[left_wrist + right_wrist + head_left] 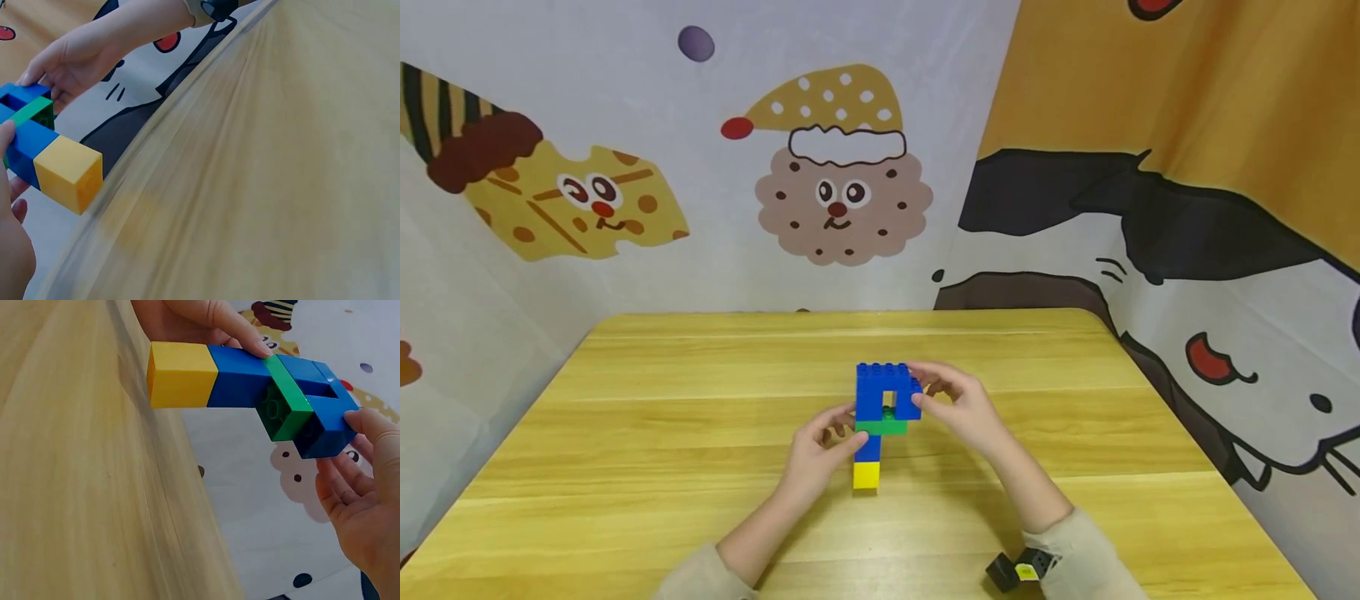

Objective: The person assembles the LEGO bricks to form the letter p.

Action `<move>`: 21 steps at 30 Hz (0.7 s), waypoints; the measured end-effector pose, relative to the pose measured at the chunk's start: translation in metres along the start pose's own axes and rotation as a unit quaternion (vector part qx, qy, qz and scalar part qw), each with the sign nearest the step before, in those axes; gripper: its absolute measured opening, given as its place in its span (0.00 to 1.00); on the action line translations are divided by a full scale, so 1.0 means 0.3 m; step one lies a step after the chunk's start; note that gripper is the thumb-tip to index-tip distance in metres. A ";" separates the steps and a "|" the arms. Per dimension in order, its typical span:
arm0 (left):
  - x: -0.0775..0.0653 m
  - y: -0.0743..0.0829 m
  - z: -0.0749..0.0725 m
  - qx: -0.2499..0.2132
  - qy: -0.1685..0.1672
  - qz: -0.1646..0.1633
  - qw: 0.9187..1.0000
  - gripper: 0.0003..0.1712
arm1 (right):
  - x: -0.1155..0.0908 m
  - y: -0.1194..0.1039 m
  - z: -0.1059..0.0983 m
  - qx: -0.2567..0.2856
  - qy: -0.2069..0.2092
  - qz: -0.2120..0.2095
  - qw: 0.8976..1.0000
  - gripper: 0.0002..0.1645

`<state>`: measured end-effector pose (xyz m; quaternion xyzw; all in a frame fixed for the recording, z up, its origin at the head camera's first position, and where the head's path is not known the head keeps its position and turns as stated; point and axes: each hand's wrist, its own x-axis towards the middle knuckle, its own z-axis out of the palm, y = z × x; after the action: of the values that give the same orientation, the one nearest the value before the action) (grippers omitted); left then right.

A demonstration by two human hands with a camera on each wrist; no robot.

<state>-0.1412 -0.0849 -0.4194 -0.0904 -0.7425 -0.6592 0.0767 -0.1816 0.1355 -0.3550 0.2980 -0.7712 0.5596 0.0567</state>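
Above the table is a build of toy building bricks, upright in the head view. Its bottom is a yellow brick point(866, 475), with a blue brick point(868, 449) over it. A green brick point(882, 427) lies across that and juts out to the right. Blue bricks point(880, 372) form the top, around a small window-like gap. My left hand point(812, 450) grips the build from the left, thumb at the green brick. From the right, my right hand point(966, 410) pinches the blue brick at the upper right corner; its thumb point(369, 423) presses that brick's face.
A wooden table point(662, 433) spreads under both hands. Behind it hangs a curtain point(715, 283) printed with cartoon figures. A black strapped device point(1018, 571) sits at the right sleeve.
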 end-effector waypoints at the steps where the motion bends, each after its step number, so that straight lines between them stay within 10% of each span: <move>1: 0.000 0.012 0.002 -0.001 0.001 -0.002 1.000 0.21 | 0.004 0.005 0.000 0.003 0.001 0.009 1.000 0.21; 21: 0.062 -0.010 0.042 -0.008 -0.002 -0.012 1.000 0.29 | 0.049 0.141 0.005 0.023 0.029 0.115 0.993 0.20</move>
<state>-0.1600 -0.0721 -0.4194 -0.0833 -0.7386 -0.6657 0.0665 -0.2154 0.1366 -0.3844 0.1924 -0.7854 0.5883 0.0074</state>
